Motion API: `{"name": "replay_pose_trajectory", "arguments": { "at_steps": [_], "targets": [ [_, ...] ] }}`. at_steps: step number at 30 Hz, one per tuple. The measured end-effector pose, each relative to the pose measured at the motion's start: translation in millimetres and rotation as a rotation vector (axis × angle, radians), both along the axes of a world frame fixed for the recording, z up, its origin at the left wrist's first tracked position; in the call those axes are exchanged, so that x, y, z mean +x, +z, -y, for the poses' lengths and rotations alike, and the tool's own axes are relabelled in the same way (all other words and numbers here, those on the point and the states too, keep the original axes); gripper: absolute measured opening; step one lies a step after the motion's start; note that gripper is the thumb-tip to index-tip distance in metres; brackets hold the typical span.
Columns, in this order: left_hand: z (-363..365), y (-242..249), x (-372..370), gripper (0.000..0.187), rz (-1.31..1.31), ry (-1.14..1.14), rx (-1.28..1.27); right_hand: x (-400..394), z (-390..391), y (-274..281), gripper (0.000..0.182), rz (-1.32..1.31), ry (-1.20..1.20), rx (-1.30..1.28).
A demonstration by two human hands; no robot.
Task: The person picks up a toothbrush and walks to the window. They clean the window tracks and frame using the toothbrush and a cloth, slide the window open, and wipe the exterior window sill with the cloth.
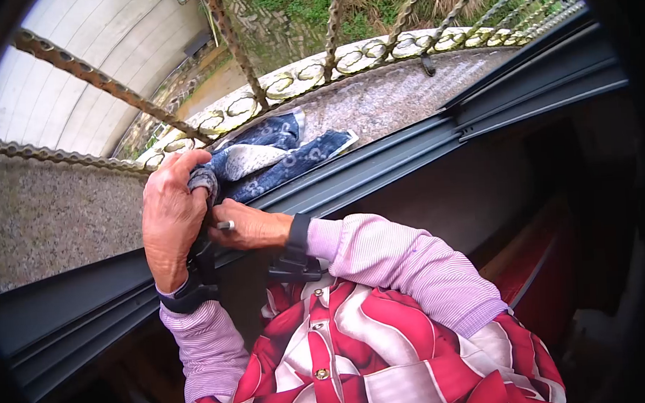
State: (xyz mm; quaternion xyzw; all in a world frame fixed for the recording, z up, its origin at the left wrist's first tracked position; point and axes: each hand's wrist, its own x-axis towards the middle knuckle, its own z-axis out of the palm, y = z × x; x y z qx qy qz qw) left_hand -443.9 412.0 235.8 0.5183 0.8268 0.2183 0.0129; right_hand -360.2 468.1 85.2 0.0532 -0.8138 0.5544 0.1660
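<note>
A blue and white patterned cloth (262, 157) lies partly spread on the stone ledge just outside the window track. My left hand (173, 209) grips its bunched left end, fingers curled round the fabric. Just to the right and lower, my right hand (247, 224) is closed beside the same bunched end, over the window track. Its fingertips are hidden behind the cloth and my left hand, so what they hold cannot be made out. A small pale-tipped object (225, 225) shows at my right hand. Both wrists wear black bands.
Dark metal window tracks (379, 166) run diagonally across the view. Beyond the speckled stone ledge (397, 95) stand twisted metal bars (238, 49) with a ringed lower rail. Outside are a pale curved wall (111, 59), plants and paving below. A red surface (523, 271) is at the lower right.
</note>
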Motion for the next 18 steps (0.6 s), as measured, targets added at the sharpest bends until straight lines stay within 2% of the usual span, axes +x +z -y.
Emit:
{"name": "replay_pose_trajectory", "arguments": {
  "at_steps": [1, 5, 6, 10, 11, 17, 18],
  "targets": [
    [-2.8, 2.0, 1.7, 0.032, 0.048, -0.019, 0.017, 13.2, -10.0, 6.2, 0.017, -0.120, 0.041, 0.097],
    [-23.8, 4.2, 12.5, 0.032, 0.189, -0.105, 0.115, 52.5, -49.8, 34.2, 0.013, -0.053, -0.059, 0.142],
    [-31.1, 4.2, 16.8, 0.032, 0.215, -0.130, 0.143, 60.7, -61.7, 43.7, 0.012, 0.053, -0.041, 0.170],
    [-62.6, -7.0, 30.0, 0.034, 0.259, -0.227, 0.170, 95.5, -99.3, 50.6, 0.011, 0.108, -0.167, 0.256],
    [-70.2, -8.9, 32.1, 0.033, 0.265, -0.254, 0.153, 105.1, -108.4, 58.0, 0.012, 0.277, -0.164, 0.286],
    [-108.8, -18.6, 47.2, 0.033, 0.248, -0.405, 0.152, 130.0, -127.2, 61.1, 0.008, 0.289, -0.260, 0.253],
    [-110.6, -14.9, 48.5, 0.034, 0.278, -0.395, 0.169, 128.9, -126.6, 57.1, 0.012, 0.184, -0.271, 0.292]
  ]
}}
